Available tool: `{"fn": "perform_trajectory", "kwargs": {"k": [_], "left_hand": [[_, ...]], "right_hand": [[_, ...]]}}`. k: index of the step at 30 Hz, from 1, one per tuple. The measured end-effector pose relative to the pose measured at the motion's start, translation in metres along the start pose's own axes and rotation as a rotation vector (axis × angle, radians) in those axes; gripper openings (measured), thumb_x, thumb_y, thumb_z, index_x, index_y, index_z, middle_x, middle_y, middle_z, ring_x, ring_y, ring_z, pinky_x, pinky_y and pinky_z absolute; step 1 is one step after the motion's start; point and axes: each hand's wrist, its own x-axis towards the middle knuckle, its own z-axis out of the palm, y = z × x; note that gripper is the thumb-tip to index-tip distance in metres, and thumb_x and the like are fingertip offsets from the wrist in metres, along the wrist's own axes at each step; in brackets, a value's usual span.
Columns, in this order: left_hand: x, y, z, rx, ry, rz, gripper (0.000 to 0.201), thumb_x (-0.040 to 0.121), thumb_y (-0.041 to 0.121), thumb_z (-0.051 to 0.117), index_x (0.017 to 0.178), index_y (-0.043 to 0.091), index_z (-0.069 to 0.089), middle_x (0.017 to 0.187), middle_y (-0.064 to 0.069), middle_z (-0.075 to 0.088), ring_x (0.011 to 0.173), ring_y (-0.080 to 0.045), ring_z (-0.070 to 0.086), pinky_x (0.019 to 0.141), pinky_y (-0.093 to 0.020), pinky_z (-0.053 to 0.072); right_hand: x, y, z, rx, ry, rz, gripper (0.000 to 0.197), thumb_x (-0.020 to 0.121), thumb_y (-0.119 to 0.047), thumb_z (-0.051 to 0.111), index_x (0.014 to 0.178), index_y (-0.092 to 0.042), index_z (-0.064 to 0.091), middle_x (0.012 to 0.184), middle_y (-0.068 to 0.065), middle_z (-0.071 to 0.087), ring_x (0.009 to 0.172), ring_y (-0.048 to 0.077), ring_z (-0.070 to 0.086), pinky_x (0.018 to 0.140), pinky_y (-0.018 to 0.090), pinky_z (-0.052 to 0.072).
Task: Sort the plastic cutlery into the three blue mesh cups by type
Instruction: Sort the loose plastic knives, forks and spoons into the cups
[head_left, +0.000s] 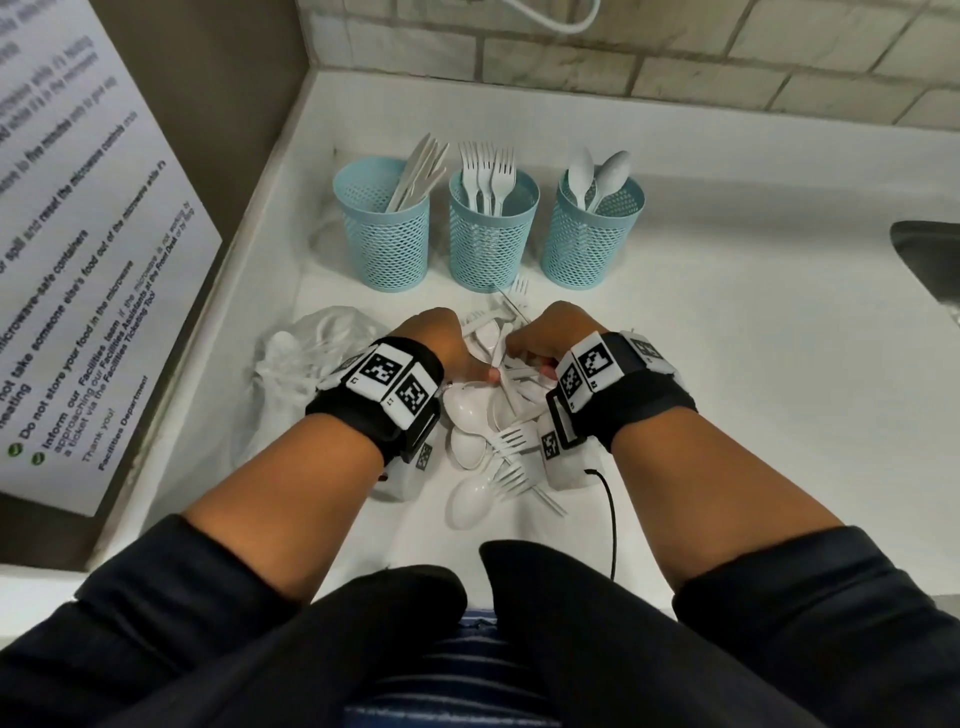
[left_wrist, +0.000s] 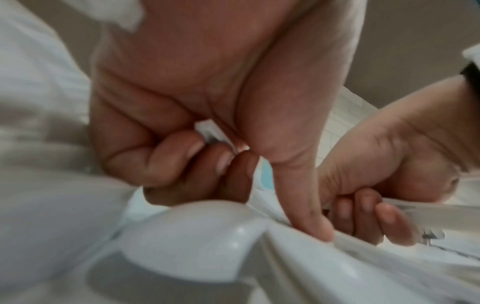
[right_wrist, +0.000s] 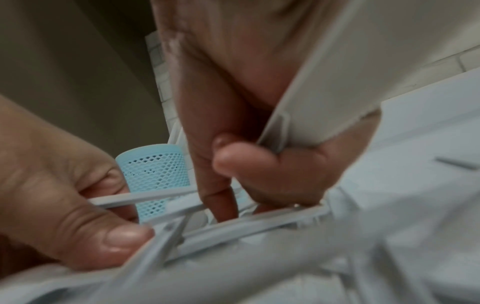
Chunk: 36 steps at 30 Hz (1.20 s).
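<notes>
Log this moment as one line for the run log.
left hand: in pile | right hand: grips cutlery | cups: knives, forks, spoons sorted

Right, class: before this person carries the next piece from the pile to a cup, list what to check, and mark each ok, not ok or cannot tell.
1. All three cups upright: knife cup, fork cup, spoon cup. Ok.
2. Each cup holds one type only. Ok.
3. Left hand grips a white piece. Ok; type: cannot tell.
4. Right hand grips a thin handle. Ok; type: cannot tell.
5. Held pieces free of the tangled pile. Cannot tell.
6. Plastic bag away from the cups. Ok.
</notes>
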Motion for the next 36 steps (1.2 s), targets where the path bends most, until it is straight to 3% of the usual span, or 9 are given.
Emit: {"fn": "perform_trajectory", "kwargs": {"k": [5,9,13,15,20,23,27,33,36], "left_hand": [[0.003,0.002,-0.007,-0.105,-0.031,-0.016,0.042,0.076,0.041,0.072,0.069,0.009,0.046,0.076,-0.005,0.050,0.073,-0.018,0.048,0.053,-0.024,0.034],[0.007,0.000,-0.016,-0.148,-0.076,-0.040,0.038,0.075,0.039,0.074,0.087,0.006,0.060,0.080,-0.006,0.053,0.071,-0.017,0.047,0.052,-0.024,0.032],[0.011,-0.005,-0.018,-0.287,-0.097,-0.064,0.036,0.076,0.038,0.074,0.069,0.011,0.050,0.058,-0.004,0.043,0.048,-0.017,0.037,0.044,-0.023,0.028],[0.012,-0.007,-0.017,-0.400,-0.087,-0.078,0.034,0.076,0.039,0.074,0.078,0.011,0.055,0.058,-0.006,0.042,0.043,-0.017,0.033,0.043,-0.020,0.024],[0.014,-0.006,-0.010,-0.643,0.020,-0.056,0.036,0.081,0.040,0.068,0.100,0.009,0.065,0.054,-0.001,0.043,0.024,-0.005,0.028,0.038,-0.013,0.023],[0.012,-0.007,-0.010,-0.658,0.018,-0.059,0.043,0.081,0.040,0.068,0.106,0.005,0.065,0.053,-0.001,0.041,0.029,-0.009,0.030,0.041,-0.017,0.024],[0.009,-0.012,-0.018,-0.655,0.007,-0.052,0.048,0.079,0.043,0.069,0.108,0.005,0.063,0.052,0.000,0.034,0.038,-0.012,0.027,0.044,-0.019,0.024],[-0.001,-0.014,-0.034,-0.721,0.066,0.061,0.033,0.075,0.042,0.072,0.097,0.017,0.067,0.047,0.008,0.038,0.036,-0.008,0.027,0.041,-0.017,0.024],[-0.004,-0.013,-0.041,-0.755,0.101,0.109,0.020,0.078,0.033,0.072,0.094,0.021,0.068,0.051,0.009,0.037,0.044,-0.009,0.028,0.045,-0.018,0.026]], "right_hand": [[0.000,-0.002,-0.001,0.061,-0.038,0.009,0.027,0.076,-0.016,0.065,0.052,-0.011,0.052,0.055,0.002,0.052,0.047,0.014,0.042,0.055,0.024,0.035],[0.000,-0.002,-0.003,0.155,-0.055,0.030,0.025,0.078,-0.016,0.065,0.056,-0.010,0.054,0.057,0.002,0.054,0.037,0.011,0.039,0.045,0.020,0.033],[-0.002,-0.001,-0.012,0.252,-0.046,0.037,0.024,0.079,-0.010,0.064,0.057,-0.007,0.054,0.046,0.000,0.057,0.022,0.006,0.035,0.036,0.010,0.031],[-0.003,-0.001,-0.017,0.281,-0.040,0.019,0.025,0.081,-0.009,0.065,0.058,-0.007,0.054,0.031,-0.003,0.051,0.019,0.005,0.033,0.034,0.005,0.028],[-0.006,0.004,-0.020,0.393,-0.073,-0.060,0.018,0.080,-0.004,0.067,0.071,-0.009,0.053,0.030,-0.005,0.049,0.022,0.007,0.036,0.034,0.008,0.029],[-0.008,0.008,-0.024,0.379,-0.090,-0.045,0.018,0.085,-0.010,0.065,0.073,-0.009,0.052,0.031,-0.005,0.051,0.018,0.006,0.033,0.029,0.006,0.023],[0.001,0.016,-0.029,0.607,-0.013,-0.075,0.019,0.088,-0.011,0.062,0.071,-0.010,0.052,0.067,0.004,0.061,0.025,0.005,0.034,0.032,0.011,0.028],[0.006,0.016,-0.037,0.750,0.011,-0.212,0.014,0.098,-0.014,0.045,0.085,-0.013,0.050,0.055,-0.007,0.068,0.038,0.004,0.039,0.039,0.013,0.033],[0.006,0.015,-0.040,0.713,0.050,-0.289,0.016,0.099,-0.016,0.041,0.086,-0.016,0.050,0.065,-0.008,0.070,0.054,0.007,0.045,0.047,0.016,0.037]]}}
